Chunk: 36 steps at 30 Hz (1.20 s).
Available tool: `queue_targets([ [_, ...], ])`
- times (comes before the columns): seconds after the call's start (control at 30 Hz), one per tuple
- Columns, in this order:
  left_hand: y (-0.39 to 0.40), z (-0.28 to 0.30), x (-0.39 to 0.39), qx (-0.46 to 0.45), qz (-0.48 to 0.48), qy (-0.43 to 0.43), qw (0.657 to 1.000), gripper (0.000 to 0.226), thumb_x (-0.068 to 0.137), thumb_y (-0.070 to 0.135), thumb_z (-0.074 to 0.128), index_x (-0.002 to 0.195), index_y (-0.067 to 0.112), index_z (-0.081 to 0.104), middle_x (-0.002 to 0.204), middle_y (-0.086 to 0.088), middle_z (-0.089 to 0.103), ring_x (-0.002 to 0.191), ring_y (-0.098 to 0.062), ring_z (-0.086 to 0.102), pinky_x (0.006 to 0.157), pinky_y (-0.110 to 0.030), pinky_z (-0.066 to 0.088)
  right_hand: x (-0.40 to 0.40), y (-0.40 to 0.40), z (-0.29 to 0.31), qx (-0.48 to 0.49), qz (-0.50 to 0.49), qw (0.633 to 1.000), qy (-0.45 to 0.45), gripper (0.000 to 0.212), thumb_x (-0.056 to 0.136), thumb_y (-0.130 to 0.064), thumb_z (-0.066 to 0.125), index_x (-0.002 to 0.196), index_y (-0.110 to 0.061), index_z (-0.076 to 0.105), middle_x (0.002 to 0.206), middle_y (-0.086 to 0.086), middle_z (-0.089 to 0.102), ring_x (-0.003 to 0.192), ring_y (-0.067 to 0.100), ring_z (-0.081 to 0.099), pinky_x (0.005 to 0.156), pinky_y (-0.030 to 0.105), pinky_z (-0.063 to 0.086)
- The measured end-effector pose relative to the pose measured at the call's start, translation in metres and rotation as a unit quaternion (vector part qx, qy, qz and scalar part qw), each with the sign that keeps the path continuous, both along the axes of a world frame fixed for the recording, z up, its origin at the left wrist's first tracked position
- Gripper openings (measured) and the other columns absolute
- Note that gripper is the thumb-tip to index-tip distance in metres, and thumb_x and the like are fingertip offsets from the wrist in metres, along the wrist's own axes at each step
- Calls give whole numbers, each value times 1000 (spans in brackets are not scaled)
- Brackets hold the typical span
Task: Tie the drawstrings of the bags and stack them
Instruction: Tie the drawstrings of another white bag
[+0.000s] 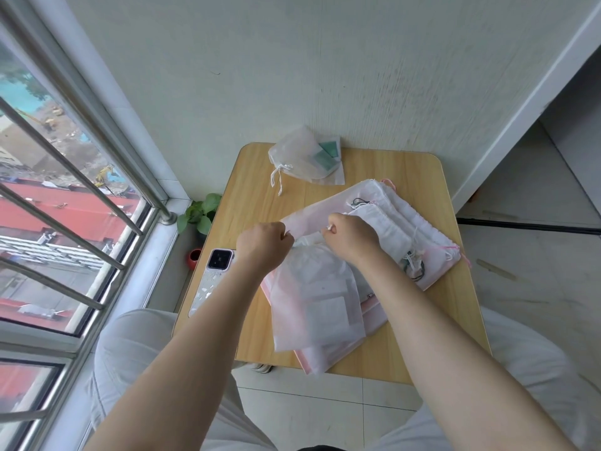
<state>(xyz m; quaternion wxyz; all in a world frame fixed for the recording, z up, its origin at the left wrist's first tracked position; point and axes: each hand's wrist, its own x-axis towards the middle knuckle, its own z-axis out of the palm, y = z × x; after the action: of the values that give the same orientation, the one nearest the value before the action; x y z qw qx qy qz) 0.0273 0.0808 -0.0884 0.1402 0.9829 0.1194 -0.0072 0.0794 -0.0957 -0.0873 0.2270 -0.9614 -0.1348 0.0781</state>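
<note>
A translucent white drawstring bag (313,297) lies on the small wooden table (247,177), its mouth between my hands. My left hand (263,244) is curled and pinches the bag's drawstring at the mouth's left end. My right hand (349,237) pinches the white string at the right end. Underneath and to the right lies a pile of white and pink drawstring bags (406,222). One tied bag (304,156) holding green cards sits at the table's far edge, its cord hanging forward.
A phone (213,276) in a pale case lies at the table's left edge. A small potted plant (198,214) stands on the floor beside the table. A barred window (65,196) runs along the left, and a wall stands behind the table.
</note>
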Motion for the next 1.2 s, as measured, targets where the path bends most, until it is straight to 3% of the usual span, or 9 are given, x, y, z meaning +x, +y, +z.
queue_targets([
  [0.37,7,-4,-5,3,19,16,1000,28,86,21,47,60,16,38,58,3,40,53,-19,35,48,-22,22,-9,-7,6,-43,-23,997,-52,31,84,-7,44,59,-15,27,56,-1,30,58,24,26,50,28,15],
  [0.47,9,-4,-6,-51,33,-3,998,30,85,19,49,59,16,35,56,3,35,52,-18,30,48,-23,18,-8,-7,6,-15,-9,998,-66,35,83,-6,45,58,-17,24,59,-1,27,60,22,25,50,29,12],
  [0.57,8,-2,-6,-148,59,-36,987,30,81,16,52,58,14,33,55,1,30,53,-17,24,50,-25,14,-1,-7,8,28,-9,998,-58,34,85,-13,52,58,-15,31,77,-1,35,61,22,34,48,26,19],
  [0.67,-3,7,0,-297,102,-71,947,28,83,20,55,61,9,41,58,-4,33,56,-17,29,54,-30,21,1,4,14,120,-18,993,3,21,85,-21,58,70,-15,45,85,-3,47,70,20,48,59,29,38],
  [0.73,-11,20,3,-421,137,-79,893,30,85,27,58,65,5,52,59,-6,44,54,-19,39,57,-32,33,-1,13,20,184,2,979,94,17,82,-31,66,81,-20,54,83,-7,56,77,14,56,67,29,45],
  [0.9,-17,51,14,-613,110,-108,775,44,94,33,59,55,14,61,72,-8,62,73,-18,60,74,-31,49,-6,26,28,128,99,968,190,40,79,-40,77,112,-20,64,86,-16,51,83,6,54,74,21,40],
  [0.97,-15,56,17,-660,69,-97,742,41,96,41,54,68,13,66,83,-6,65,83,-16,61,81,-30,49,-6,30,27,136,113,968,180,33,83,-37,74,109,-18,66,88,-17,54,87,7,53,80,20,38],
  [1.07,-11,57,20,-679,29,-65,731,42,97,51,46,94,18,72,102,-2,68,98,-16,60,89,-32,48,-5,34,26,149,98,972,156,17,91,-31,62,92,-17,70,91,-4,65,85,13,58,79,24,41],
  [1.2,-10,43,20,-635,130,-26,761,42,99,43,46,118,9,59,109,-10,64,96,-22,62,88,-37,52,-6,33,30,240,25,952,188,31,96,-29,53,78,-9,69,63,-1,59,64,14,54,70,30,43],
])
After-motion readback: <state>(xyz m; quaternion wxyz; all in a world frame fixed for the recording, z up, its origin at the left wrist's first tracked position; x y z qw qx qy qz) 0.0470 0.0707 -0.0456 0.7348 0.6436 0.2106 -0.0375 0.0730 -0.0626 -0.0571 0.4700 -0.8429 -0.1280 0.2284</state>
